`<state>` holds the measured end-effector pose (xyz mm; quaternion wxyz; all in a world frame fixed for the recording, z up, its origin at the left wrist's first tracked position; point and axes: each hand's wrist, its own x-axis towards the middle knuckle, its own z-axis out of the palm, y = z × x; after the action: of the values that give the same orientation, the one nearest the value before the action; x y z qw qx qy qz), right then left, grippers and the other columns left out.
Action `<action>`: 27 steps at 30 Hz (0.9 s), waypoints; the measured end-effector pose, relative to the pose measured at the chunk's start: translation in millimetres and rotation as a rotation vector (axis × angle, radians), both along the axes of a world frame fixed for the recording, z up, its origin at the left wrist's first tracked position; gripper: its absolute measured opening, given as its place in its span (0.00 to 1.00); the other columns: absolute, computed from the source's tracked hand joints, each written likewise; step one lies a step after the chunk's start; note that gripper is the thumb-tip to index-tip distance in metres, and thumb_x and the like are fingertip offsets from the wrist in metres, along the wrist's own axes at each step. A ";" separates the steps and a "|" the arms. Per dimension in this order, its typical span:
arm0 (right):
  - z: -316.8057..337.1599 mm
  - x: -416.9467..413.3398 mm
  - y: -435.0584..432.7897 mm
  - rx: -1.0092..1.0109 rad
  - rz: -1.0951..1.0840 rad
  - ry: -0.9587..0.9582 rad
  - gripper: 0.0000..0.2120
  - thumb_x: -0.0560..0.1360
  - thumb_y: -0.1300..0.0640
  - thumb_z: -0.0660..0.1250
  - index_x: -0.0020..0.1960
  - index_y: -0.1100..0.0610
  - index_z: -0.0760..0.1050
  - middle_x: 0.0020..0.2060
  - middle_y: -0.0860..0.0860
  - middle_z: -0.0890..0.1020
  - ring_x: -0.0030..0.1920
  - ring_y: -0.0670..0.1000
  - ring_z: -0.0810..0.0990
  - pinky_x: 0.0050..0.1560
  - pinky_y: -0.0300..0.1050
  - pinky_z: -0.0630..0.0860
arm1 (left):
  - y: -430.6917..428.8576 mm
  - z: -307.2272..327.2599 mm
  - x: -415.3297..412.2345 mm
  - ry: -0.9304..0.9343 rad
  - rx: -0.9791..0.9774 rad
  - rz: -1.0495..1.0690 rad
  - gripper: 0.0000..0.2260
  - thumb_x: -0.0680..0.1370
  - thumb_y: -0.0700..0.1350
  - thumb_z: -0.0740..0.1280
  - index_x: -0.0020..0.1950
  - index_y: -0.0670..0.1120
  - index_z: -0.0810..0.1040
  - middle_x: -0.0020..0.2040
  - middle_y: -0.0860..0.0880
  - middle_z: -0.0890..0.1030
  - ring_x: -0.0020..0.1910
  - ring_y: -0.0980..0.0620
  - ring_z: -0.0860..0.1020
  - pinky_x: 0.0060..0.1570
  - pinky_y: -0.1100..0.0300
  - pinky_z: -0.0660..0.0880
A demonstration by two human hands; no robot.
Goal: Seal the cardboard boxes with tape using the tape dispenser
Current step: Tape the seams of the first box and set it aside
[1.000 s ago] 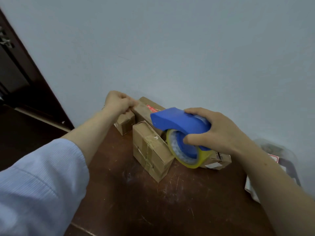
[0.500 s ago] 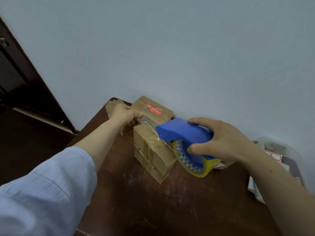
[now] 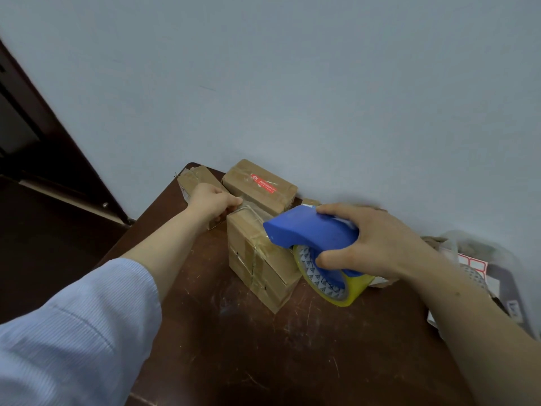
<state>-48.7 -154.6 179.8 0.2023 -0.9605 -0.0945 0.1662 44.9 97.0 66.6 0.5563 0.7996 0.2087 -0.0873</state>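
Blue tape dispenser (image 3: pixel 310 230), yellow tape roll (image 3: pixel 336 285) in it, nose on top of the nearest cardboard box (image 3: pixel 260 259). Right hand (image 3: pixel 377 247) wraps its handle. Left hand (image 3: pixel 210 200), fingers curled, grips that box's far end. Just beyond the left hand: red-labelled box (image 3: pixel 260 186), smaller box (image 3: pixel 193 177). Scratched brown tabletop (image 3: pixel 263 347).

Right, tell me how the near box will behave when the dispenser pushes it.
Box looks small, probably light: it may slide on the table. Looks narrow, so a high push from the dispenser could tip it. The left hand at its far corner likely steadies it.
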 end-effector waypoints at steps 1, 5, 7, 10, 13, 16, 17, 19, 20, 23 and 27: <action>-0.8 -0.1 0.2 -0.002 -0.003 0.003 0.37 0.63 0.39 0.73 0.69 0.36 0.63 0.60 0.41 0.73 0.53 0.47 0.74 0.52 0.44 0.72 | -0.6 -0.8 0.1 0.010 0.006 0.000 0.08 0.71 0.42 0.74 0.36 0.40 0.79 0.32 0.46 0.77 0.30 0.51 0.71 0.29 0.61 0.69; -4.8 -1.2 2.0 -0.017 0.003 0.031 0.42 0.55 0.34 0.64 0.70 0.34 0.62 0.54 0.40 0.71 0.50 0.47 0.73 0.48 0.41 0.70 | -2.8 -5.0 -0.5 0.069 0.056 -0.023 0.09 0.71 0.43 0.73 0.37 0.39 0.77 0.31 0.44 0.73 0.26 0.49 0.68 0.31 0.58 0.68; -6.7 -1.6 2.1 -0.010 0.001 0.037 0.42 0.56 0.34 0.66 0.70 0.34 0.62 0.56 0.41 0.72 0.51 0.47 0.74 0.50 0.43 0.72 | -4.2 -6.6 -0.1 0.084 0.071 -0.024 0.10 0.70 0.43 0.72 0.35 0.41 0.74 0.29 0.44 0.71 0.24 0.49 0.67 0.31 0.58 0.67; -9.0 -1.3 1.3 -0.020 0.003 0.029 0.39 0.63 0.38 0.72 0.70 0.35 0.61 0.62 0.43 0.72 0.53 0.48 0.74 0.54 0.47 0.74 | -7.7 -6.7 1.1 0.107 0.082 -0.017 0.13 0.72 0.44 0.70 0.31 0.42 0.71 0.28 0.45 0.70 0.25 0.49 0.67 0.29 0.60 0.66; -10.3 -1.5 1.1 -0.040 0.013 0.030 0.38 0.64 0.39 0.71 0.71 0.35 0.60 0.65 0.43 0.71 0.54 0.49 0.74 0.54 0.47 0.74 | -11.2 -6.4 1.7 0.139 0.091 -0.018 0.12 0.73 0.44 0.68 0.33 0.43 0.69 0.30 0.45 0.69 0.26 0.49 0.67 0.26 0.61 0.64; -11.5 -1.9 1.8 -0.028 0.011 0.033 0.37 0.65 0.40 0.71 0.71 0.35 0.60 0.65 0.43 0.71 0.52 0.48 0.74 0.52 0.45 0.73 | -10.9 -7.7 3.8 0.165 0.097 -0.023 0.11 0.73 0.46 0.68 0.36 0.42 0.70 0.33 0.45 0.70 0.29 0.48 0.68 0.28 0.60 0.65; -12.0 -1.5 1.9 -0.027 0.013 0.033 0.37 0.65 0.40 0.71 0.71 0.35 0.60 0.65 0.43 0.71 0.52 0.48 0.74 0.51 0.44 0.73 | -10.8 -7.4 4.7 0.173 0.105 -0.024 0.10 0.73 0.46 0.68 0.38 0.42 0.71 0.35 0.44 0.71 0.30 0.48 0.69 0.29 0.59 0.66; -12.2 -0.8 2.1 -0.031 0.012 0.036 0.37 0.65 0.40 0.71 0.71 0.36 0.60 0.65 0.43 0.71 0.50 0.48 0.73 0.49 0.43 0.71 | -12.0 -6.1 6.5 0.187 0.107 -0.025 0.10 0.73 0.47 0.67 0.41 0.41 0.72 0.38 0.44 0.73 0.34 0.47 0.71 0.33 0.58 0.70; -12.0 -0.8 2.0 -0.034 0.013 0.039 0.37 0.65 0.40 0.71 0.71 0.36 0.60 0.64 0.42 0.71 0.49 0.48 0.73 0.48 0.42 0.70 | -13.0 -4.6 6.7 0.195 0.115 -0.037 0.10 0.73 0.48 0.67 0.41 0.42 0.72 0.39 0.44 0.73 0.35 0.47 0.72 0.35 0.58 0.70; -10.5 -1.7 2.0 -0.044 0.016 0.041 0.37 0.65 0.40 0.71 0.71 0.36 0.60 0.61 0.42 0.72 0.49 0.47 0.73 0.47 0.42 0.69 | -13.8 -2.7 4.6 0.252 0.207 -0.123 0.11 0.77 0.50 0.63 0.46 0.41 0.72 0.37 0.45 0.72 0.34 0.49 0.71 0.31 0.59 0.67; -9.5 -3.3 2.8 -0.039 0.011 0.046 0.36 0.66 0.41 0.71 0.71 0.36 0.61 0.52 0.41 0.68 0.48 0.47 0.71 0.47 0.41 0.68 | -11.6 -9.4 -2.0 0.027 0.267 -0.040 0.08 0.78 0.46 0.63 0.49 0.43 0.76 0.42 0.48 0.76 0.40 0.50 0.73 0.37 0.58 0.68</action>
<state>-51.9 -151.8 170.3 0.1846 -0.9596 -0.0919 0.1914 42.9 85.4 57.2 0.4404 0.8692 0.2099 -0.0804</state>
